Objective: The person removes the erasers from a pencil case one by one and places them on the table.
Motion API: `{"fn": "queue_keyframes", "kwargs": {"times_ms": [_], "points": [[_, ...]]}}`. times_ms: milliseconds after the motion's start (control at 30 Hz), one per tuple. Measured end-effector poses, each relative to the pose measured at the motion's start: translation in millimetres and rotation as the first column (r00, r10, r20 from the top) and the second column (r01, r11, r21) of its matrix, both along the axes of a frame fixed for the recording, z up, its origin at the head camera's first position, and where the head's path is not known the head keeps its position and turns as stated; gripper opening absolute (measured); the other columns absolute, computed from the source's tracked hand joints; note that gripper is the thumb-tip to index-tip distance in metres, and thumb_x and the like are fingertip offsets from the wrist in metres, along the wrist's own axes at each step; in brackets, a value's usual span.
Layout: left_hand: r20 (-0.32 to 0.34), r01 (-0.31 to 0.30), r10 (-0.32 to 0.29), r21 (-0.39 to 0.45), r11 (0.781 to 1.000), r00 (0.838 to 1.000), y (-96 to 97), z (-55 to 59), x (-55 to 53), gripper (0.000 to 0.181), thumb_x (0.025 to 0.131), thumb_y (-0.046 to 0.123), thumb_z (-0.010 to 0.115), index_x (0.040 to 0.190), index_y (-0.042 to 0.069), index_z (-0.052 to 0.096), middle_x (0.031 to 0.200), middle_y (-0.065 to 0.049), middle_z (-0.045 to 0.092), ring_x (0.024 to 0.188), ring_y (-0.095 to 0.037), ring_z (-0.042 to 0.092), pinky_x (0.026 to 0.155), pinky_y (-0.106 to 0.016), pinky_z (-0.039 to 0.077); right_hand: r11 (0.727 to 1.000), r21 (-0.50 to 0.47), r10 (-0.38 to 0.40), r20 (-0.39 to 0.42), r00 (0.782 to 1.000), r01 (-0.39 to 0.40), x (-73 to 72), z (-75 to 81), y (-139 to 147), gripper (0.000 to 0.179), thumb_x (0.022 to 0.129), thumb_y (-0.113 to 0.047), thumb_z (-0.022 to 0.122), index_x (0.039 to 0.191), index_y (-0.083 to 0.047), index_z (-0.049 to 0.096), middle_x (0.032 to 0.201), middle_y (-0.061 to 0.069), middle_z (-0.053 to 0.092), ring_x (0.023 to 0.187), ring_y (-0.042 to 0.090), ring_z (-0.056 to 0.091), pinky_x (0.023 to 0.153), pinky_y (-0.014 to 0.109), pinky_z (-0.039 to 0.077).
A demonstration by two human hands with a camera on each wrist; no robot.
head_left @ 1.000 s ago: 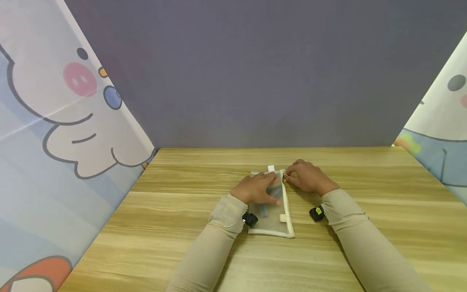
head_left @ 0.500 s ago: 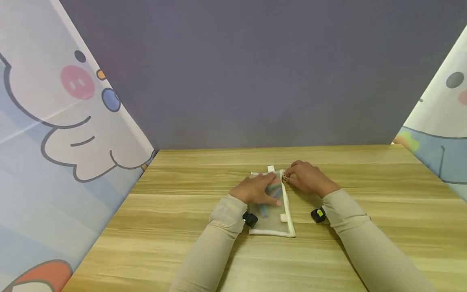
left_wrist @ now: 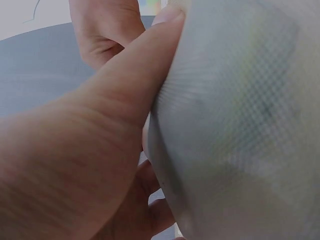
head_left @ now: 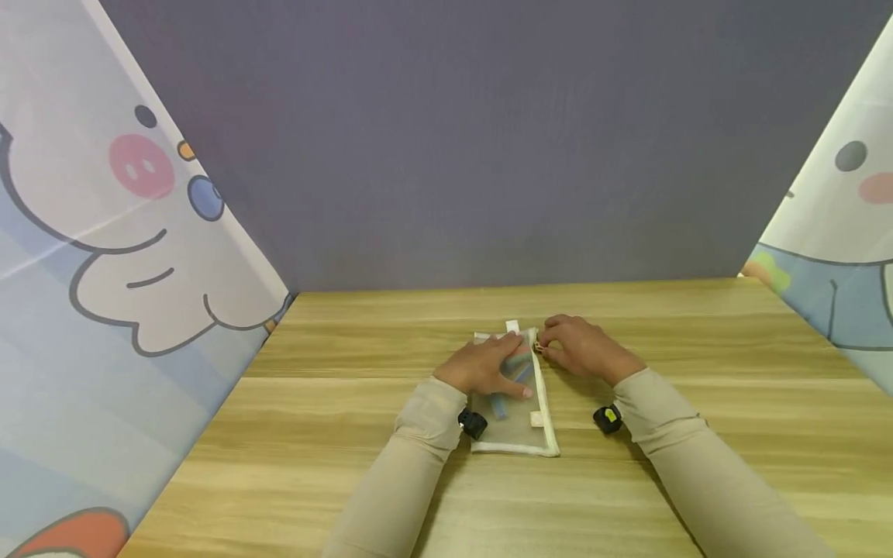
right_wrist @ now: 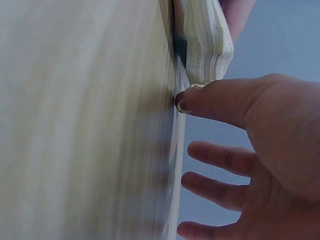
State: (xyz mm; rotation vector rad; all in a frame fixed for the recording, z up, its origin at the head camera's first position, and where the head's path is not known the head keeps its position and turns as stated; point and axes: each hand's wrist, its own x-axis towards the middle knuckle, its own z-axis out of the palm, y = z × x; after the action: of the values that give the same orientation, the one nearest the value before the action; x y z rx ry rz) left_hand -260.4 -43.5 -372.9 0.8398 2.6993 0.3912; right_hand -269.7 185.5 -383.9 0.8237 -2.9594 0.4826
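Note:
A see-through mesh zipper pouch (head_left: 512,434) with pale edging lies flat on the table, blurred red and blue shapes showing through it. My left hand (head_left: 481,368) rests on its upper part, fingers spread and thumb stretched towards the zipper side; in the left wrist view the mesh (left_wrist: 240,100) fills the right. At the far right corner, my right hand (head_left: 586,349) pinches the small metallic zipper pull (head_left: 538,348). In the right wrist view the thumb of the right hand (right_wrist: 285,130) touches the zipper's end, several other fingers are loosely extended, and the index finger is hidden.
The wood-grain table (head_left: 314,434) reaches back to a dark grey panel (head_left: 446,147). Cartoon-printed sheets stand at the left (head_left: 70,271) and right (head_left: 837,256). A white tag (head_left: 512,326) sticks out from the pouch's far edge.
My right hand and the zipper pull have shifted slightly towards me along the pouch's right edge. My left hand stays on the pouch. The head view has tilted a little.

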Motion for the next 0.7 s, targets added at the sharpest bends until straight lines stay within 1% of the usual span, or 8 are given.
{"fn": "queue_keyframes", "kwargs": {"times_ms": [167,333,400,500,633,700], "points": [[-0.002,-0.011,0.011,-0.003,1.0,1.0,-0.1,0.5,-0.2,0.1,0.083,0.065,0.071,0.162,0.027,0.022,0.162,0.002,0.03,0.149,-0.025,0.025,0.12,-0.05,0.017,0.999,0.014,0.037,-0.018,0.999,-0.036,2.1,2.6,0.5,0.011,0.097,-0.017,0.066,0.102,-0.017,0.077,0.139,0.025,0.054,0.121,0.053,0.052,0.087,0.075,0.043],[0.033,-0.017,0.017,0.012,1.0,0.999,0.4,-1.1,0.6,0.101,0.083,0.065,0.071,0.162,0.028,0.02,0.164,0.003,0.023,0.15,-0.024,0.021,0.121,-0.049,0.015,0.997,0.0,0.073,-0.014,0.997,-0.073,5.8,3.7,1.7,0.01,0.098,-0.014,0.067,0.1,-0.016,0.076,0.135,0.028,0.056,0.124,0.052,0.05,0.089,0.071,0.045],[0.046,-0.02,0.019,0.015,1.0,0.999,0.5,-1.9,0.2,0.101,0.084,0.064,0.071,0.163,0.029,0.019,0.165,0.003,0.02,0.151,-0.024,0.018,0.121,-0.048,0.013,0.997,-0.013,0.072,-0.005,0.997,-0.072,6.9,4.3,1.4,0.01,0.098,-0.013,0.067,0.099,-0.017,0.076,0.133,0.027,0.057,0.125,0.051,0.049,0.089,0.072,0.044],[0.05,-0.025,0.024,0.014,1.0,0.998,-0.1,-2.3,0.2,0.102,0.084,0.064,0.071,0.163,0.029,0.018,0.165,0.004,0.02,0.151,-0.023,0.017,0.121,-0.047,0.013,0.998,-0.024,0.063,-0.006,0.998,-0.063,6.5,3.6,-0.5,0.012,0.098,-0.012,0.066,0.101,-0.019,0.075,0.128,0.022,0.061,0.125,0.049,0.05,0.087,0.071,0.045],[0.041,-0.019,0.019,0.007,1.0,0.999,-1.5,-1.9,0.8,0.101,0.084,0.064,0.07,0.163,0.029,0.017,0.166,0.004,0.019,0.151,-0.023,0.017,0.121,-0.048,0.012,0.998,-0.033,0.05,-0.028,0.998,-0.051,6.1,3.7,-4.8,0.016,0.097,-0.011,0.065,0.107,-0.017,0.075,0.123,0.017,0.064,0.118,0.044,0.055,0.084,0.066,0.049],[0.026,-0.018,0.018,-0.004,1.0,0.999,-2.1,-1.8,0.9,0.101,0.084,0.065,0.07,0.163,0.03,0.017,0.165,0.004,0.019,0.151,-0.022,0.017,0.121,-0.051,0.013,0.999,-0.034,0.041,-0.039,0.998,-0.042,6.4,4.6,-6.7,0.016,0.097,-0.011,0.065,0.108,-0.016,0.076,0.122,0.016,0.064,0.115,0.042,0.057,0.084,0.064,0.05]]}}
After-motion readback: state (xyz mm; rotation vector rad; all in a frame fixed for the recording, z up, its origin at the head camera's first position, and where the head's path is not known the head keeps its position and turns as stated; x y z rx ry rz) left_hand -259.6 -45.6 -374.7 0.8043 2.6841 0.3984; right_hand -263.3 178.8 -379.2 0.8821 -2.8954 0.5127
